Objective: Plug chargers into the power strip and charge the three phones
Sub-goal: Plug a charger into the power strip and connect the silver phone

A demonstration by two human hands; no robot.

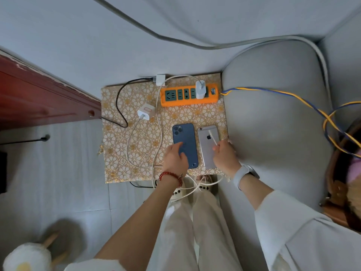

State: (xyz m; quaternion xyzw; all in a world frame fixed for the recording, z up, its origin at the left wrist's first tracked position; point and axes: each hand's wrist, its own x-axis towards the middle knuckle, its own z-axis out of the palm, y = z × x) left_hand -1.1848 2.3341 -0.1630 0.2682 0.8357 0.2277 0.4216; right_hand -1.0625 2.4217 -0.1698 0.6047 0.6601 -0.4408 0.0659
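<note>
I see my right hand pinching a white cable end between thumb and fingertips, the stiff plug pointing away from the fingers over the back of the silver phone, which lies face down just under them. My left hand rests with straight fingers pressing on the blue phone, touching its back, and that phone lies just beside the silver one. Beyond both sets of fingers the strip already carries one white charger; a second charger lies loose off to the left of my left fingers, a third further off by the mat's far edge. I judge the phones rigid, smooth and prone to slide on the mat (glass backs scuff, too), so each wants holding by its long edges while the plug goes in. The cable is light and limp; I would take it at the hard plug, never the cord. I can only see two phones.
</note>
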